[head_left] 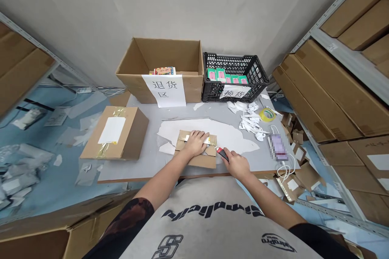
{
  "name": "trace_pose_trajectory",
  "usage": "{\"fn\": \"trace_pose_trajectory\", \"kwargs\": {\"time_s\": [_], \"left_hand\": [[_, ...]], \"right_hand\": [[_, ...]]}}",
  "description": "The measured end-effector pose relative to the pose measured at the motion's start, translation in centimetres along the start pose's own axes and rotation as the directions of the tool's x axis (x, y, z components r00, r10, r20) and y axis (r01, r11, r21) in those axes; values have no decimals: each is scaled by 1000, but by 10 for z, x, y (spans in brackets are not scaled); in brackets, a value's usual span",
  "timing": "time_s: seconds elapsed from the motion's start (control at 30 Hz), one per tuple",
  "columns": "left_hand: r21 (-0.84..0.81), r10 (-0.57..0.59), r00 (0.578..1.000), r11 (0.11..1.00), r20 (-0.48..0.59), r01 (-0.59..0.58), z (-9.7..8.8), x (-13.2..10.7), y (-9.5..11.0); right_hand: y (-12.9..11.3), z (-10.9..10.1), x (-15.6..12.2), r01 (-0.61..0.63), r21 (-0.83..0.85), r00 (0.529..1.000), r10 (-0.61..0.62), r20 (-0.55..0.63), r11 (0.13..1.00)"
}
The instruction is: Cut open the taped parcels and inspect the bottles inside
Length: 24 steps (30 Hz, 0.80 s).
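Our left hand (196,143) lies flat on top of a small taped cardboard parcel (202,161), its fingers (203,136) close together and pressing down rather than gripping. Our right hand (237,165) is just beside the parcel, with its fingers (228,153) closed around a red-and-black box cutter (223,153). The cutter's tip is very near the parcel's right edge, though we cannot tell whether they touch. The parcel sits near the front of the grey surface (146,170), on a torn white paper sheet (185,129). To our left lies a larger taped carton (115,133) with a white label. Farther back stand an open cardboard box (161,58) bearing a paper sign and a black plastic crate (234,62) holding green packs. To our right are crumpled white wrappers (249,119), a roll of yellow tape (267,114) and a white cable (284,166).
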<state>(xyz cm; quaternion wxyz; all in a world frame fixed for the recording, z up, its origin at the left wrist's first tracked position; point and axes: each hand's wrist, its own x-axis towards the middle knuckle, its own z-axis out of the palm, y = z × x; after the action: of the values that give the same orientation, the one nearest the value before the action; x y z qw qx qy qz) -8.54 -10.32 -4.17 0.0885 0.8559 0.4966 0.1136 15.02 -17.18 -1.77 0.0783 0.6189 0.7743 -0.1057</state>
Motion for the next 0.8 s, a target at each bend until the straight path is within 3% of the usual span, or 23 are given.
{"fn": "trace_pose_trajectory", "kwargs": {"time_s": [0.3, 0.8], "left_hand": [[45, -46, 995, 998, -85, 50, 11, -7, 6], [49, -61, 992, 997, -106, 67, 14, -4, 4]], "right_hand": [[-6, -7, 3, -6, -110, 999, 9, 34, 994], [-3, -5, 7, -26, -134, 1000, 24, -17, 991]]}}
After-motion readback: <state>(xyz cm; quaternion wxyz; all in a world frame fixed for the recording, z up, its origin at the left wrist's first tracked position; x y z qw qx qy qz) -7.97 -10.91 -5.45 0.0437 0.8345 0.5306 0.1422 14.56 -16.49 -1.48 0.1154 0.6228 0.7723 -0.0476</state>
